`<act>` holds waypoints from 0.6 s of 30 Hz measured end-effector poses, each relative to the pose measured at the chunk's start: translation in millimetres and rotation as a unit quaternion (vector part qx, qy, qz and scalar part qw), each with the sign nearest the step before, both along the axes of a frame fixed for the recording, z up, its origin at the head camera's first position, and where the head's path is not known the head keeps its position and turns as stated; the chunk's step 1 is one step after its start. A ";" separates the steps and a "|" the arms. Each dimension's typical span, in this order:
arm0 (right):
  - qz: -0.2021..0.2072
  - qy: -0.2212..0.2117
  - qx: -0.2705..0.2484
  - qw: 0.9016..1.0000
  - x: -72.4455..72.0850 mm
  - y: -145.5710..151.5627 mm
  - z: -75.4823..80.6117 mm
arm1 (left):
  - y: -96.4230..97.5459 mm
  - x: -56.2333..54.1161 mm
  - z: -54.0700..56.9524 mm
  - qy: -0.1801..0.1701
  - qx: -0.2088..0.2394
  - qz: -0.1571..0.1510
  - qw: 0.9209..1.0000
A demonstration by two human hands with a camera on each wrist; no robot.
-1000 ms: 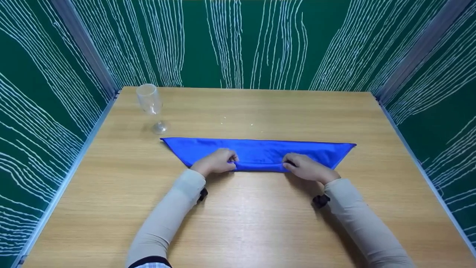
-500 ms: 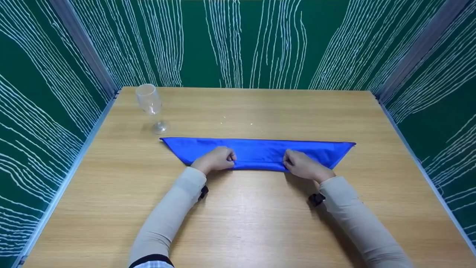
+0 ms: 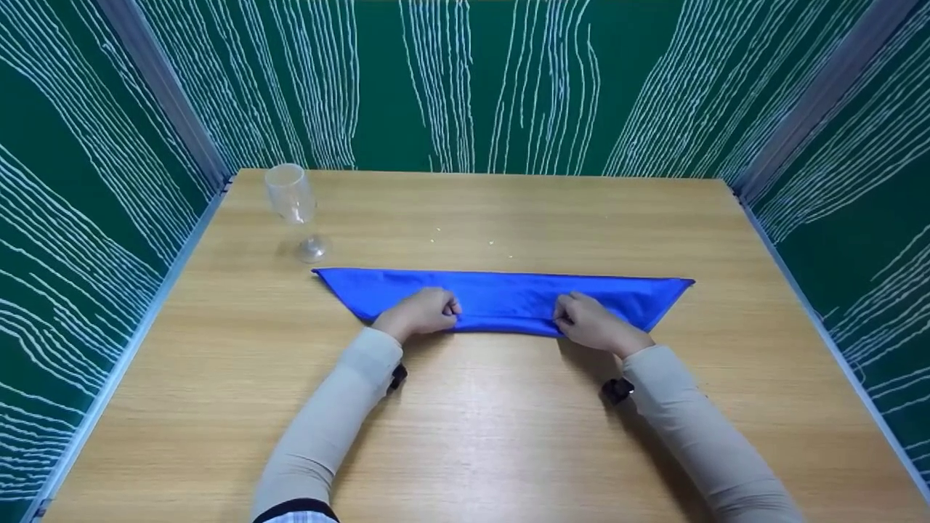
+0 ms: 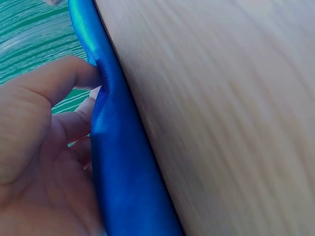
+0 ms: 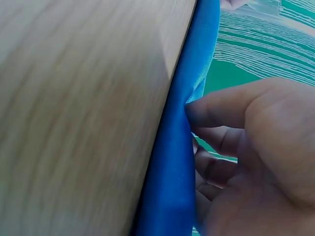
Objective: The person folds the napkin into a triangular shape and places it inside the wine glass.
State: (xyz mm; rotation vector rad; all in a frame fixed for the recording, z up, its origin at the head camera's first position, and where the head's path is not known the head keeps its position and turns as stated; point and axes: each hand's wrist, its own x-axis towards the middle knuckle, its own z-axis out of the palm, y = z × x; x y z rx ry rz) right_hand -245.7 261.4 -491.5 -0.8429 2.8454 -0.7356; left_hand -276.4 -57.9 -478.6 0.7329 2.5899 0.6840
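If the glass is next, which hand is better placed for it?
Probably the left hand: the glass stands just past the left corner of the blue cloth, nearer to it than to the right hand. Both hands pinch the cloth's near edge, so the left would first have to let go.

- A clear stemmed glass [image 3: 292,196] stands upright near the far left corner of the table [image 3: 472,421].
- The table has a light wood-grain top, with a bright sheen toward its near middle.
- A few tiny pale specks [image 3: 491,242] lie on its far half.
- A green back wall [image 3: 385,87] with wavy whitish lines rises behind.
- A left wall [image 3: 43,218] and a right wall [image 3: 872,240] bear the same pattern.
- A greyish left post [image 3: 167,94] and right post [image 3: 828,102] fill the corners.
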 end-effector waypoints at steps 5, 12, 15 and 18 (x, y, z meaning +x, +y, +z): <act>0.004 -0.014 0.005 1.000 2.0 0.1 -0.2 | -0.4 2.9 -1.8 0.006 -0.006 -0.009 1.000; 0.015 -0.043 0.014 0.999 6.6 1.5 2.8 | -0.7 11.2 -1.3 0.006 -0.012 -0.018 1.000; 0.021 -0.047 0.017 0.999 7.7 2.0 3.7 | -0.8 15.1 -0.6 0.007 -0.018 -0.022 1.000; 0.024 -0.054 0.024 0.998 9.0 2.3 5.4 | -0.7 18.7 0.7 0.004 -0.022 -0.024 0.999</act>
